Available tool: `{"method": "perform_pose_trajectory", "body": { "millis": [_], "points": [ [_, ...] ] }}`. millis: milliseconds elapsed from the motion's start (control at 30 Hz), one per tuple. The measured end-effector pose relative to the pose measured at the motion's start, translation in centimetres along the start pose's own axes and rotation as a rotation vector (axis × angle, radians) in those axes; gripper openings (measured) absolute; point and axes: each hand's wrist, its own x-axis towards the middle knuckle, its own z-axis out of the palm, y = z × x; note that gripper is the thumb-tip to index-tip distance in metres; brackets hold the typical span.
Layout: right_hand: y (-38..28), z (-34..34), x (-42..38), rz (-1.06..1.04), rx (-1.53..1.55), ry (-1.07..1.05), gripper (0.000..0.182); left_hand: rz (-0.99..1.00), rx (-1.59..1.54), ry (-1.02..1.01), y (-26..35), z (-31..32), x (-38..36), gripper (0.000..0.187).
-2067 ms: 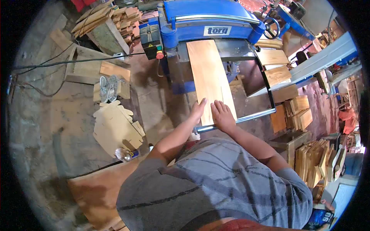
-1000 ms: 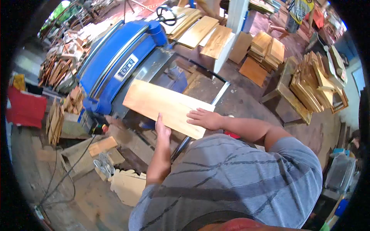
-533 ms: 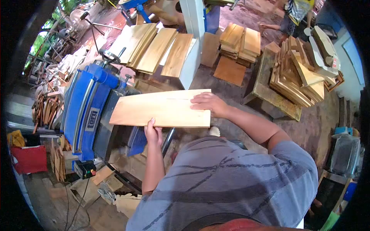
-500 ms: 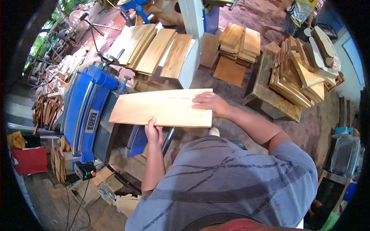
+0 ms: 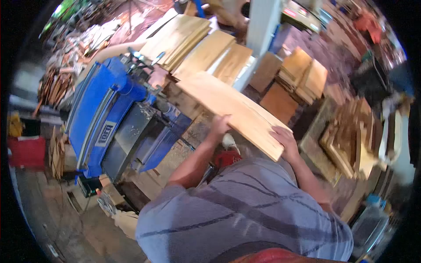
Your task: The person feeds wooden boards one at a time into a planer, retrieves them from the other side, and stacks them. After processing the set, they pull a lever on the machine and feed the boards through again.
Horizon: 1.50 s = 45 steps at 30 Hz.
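A long pale wooden board (image 5: 232, 105) is held slantwise in front of my body, its far end overlapping the stacked boards behind it in this view. My left hand (image 5: 220, 126) grips its near edge around the middle, fingers partly hidden. At the right end, my right hand (image 5: 285, 139) is closed over the board's edge, fingers on the top face. To the left of the board stands a blue planer machine (image 5: 103, 118) with a dark metal bed (image 5: 131, 138) dusted with shavings.
Flat boards (image 5: 180, 37) lie stacked beyond the machine, beside a white post (image 5: 262, 33). More boards (image 5: 302, 72) are piled to the right of it. Rough wood pieces (image 5: 351, 136) sit on a bench (image 5: 318, 136) at the right. Scrap wood (image 5: 57, 83) heaps at far left.
The board has swung from nearly level to a slant, its right end lower and farther right. Both hands have moved right with it, and the view has turned.
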Motion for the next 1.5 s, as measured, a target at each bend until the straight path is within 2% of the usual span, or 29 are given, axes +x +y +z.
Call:
{"method": "perform_pose_trajectory", "body": {
  "millis": [33,67,100,167,200,267,367,400,433,500,567,700,767,833,900,933,967,1033,1100,1133,1200,1267,1300,1333,1367,1400,1433,1467,1500],
  "points": [
    [0.6,-0.5,0.9,0.055,-0.034,-0.004,0.046,-0.141,-0.238,0.127,-0.8,1.1,2.5,0.027],
    [0.6,-1.5,2.2,0.077,-0.028,-0.035,0.047,-0.150,-0.316,0.128,0.6,2.0,3.5,0.030],
    [0.9,-2.0,3.3,0.064,-0.037,-0.035,0.047,-0.131,-0.342,0.059,0.0,1.8,5.2,0.036],
    [2.3,-2.3,5.5,0.071,-0.011,-0.045,0.047,-0.128,-0.390,0.030,0.9,2.3,7.3,0.034],
    [3.3,-2.0,6.6,0.055,-0.002,-0.070,0.047,-0.159,-0.343,0.029,0.9,2.1,8.5,0.035],
    [5.1,-1.6,8.5,0.010,0.152,0.016,0.046,-0.192,-0.311,0.067,1.7,2.0,9.9,0.039],
    [6.3,-2.7,13.2,-0.003,0.184,-0.138,0.046,-0.298,-0.364,0.140,0.6,0.4,11.6,0.045],
    [7.1,-3.0,14.9,0.052,0.209,-0.242,0.036,-0.360,-0.386,0.160,-1.0,-0.5,12.4,0.058],
    [7.7,-3.1,16.9,0.044,0.209,-0.257,0.036,-0.358,-0.399,0.172,-0.7,-1.0,12.2,0.058],
    [8.8,-3.0,20.8,0.490,0.282,-0.379,0.034,-0.388,-0.358,0.230,-0.3,-1.9,10.5,0.059],
    [13.3,-1.2,24.1,0.443,0.452,-0.281,0.037,-0.363,-0.278,0.325,-1.9,-2.9,10.1,0.059],
    [19.1,1.2,32.0,0.353,0.522,-0.303,0.041,-0.417,-0.251,0.415,-8.5,-7.7,8.9,0.052],
    [21.8,2.1,36.7,0.497,0.547,-0.407,0.046,-0.369,-0.193,0.622,-15.4,-10.2,8.0,0.044],
    [25.0,2.8,41.6,0.562,0.487,-0.523,0.050,-0.414,0.016,0.773,-14.4,-8.8,6.1,0.045],
    [35.8,9.5,44.1,0.606,0.736,-0.410,0.049,-0.445,0.030,0.929,-15.7,-6.8,3.6,0.046],
    [35.7,7.9,46.7,0.761,0.707,-0.627,0.058,-0.531,0.014,0.926,-13.9,-4.2,2.7,0.051],
    [39.0,9.6,48.4,0.666,0.772,-0.641,0.061,-0.602,-0.008,0.928,-12.1,-1.5,2.4,0.055],
    [45.2,13.9,52.3,0.538,0.503,-0.631,0.056,-0.712,0.340,0.900,-15.2,2.3,1.2,0.058],
    [47.5,16.2,55.0,0.259,0.397,-0.632,0.048,-0.795,0.329,0.919,-12.9,7.9,1.2,0.057],
    [48.3,17.6,56.1,0.252,0.323,-0.602,0.046,-0.804,0.307,0.962,-13.0,9.5,1.0,0.057],
    [51.3,21.9,58.3,0.205,0.256,-0.596,0.045,-0.787,0.411,0.851,-14.1,12.0,0.4,0.055],
    [55.1,27.4,60.0,-0.417,-0.801,-0.732,0.038,-0.773,0.278,0.971,-14.3,14.4,0.6,0.055],
    [53.9,27.9,59.5,-0.462,-0.797,-0.735,0.038,-0.751,0.168,1.048,-14.7,15.5,0.6,0.056],
    [51.9,28.4,58.1,-0.276,-0.443,-0.585,0.033,-0.747,0.143,1.085,-16.4,15.7,0.4,0.056],
    [50.4,28.6,57.6,-0.088,-0.091,-0.441,0.029,-0.782,0.256,1.054,-19.2,15.4,0.1,0.056],
    [50.6,30.7,57.1,-0.531,-0.148,-0.533,0.023,-0.820,0.364,1.016,-20.7,16.0,0.1,0.056],
    [50.9,33.7,56.6,-0.982,-0.197,-0.599,0.017,-0.819,0.338,1.054,-19.7,17.0,0.7,0.056],
    [49.6,35.0,55.0,-0.898,-0.056,-0.657,0.018,-0.793,0.334,1.161,-17.2,17.9,1.9,0.056],
    [46.7,34.9,52.8,-0.971,-0.069,-0.740,0.018,-0.768,0.329,1.265,-15.2,18.5,2.9,0.056]
  ]
}}
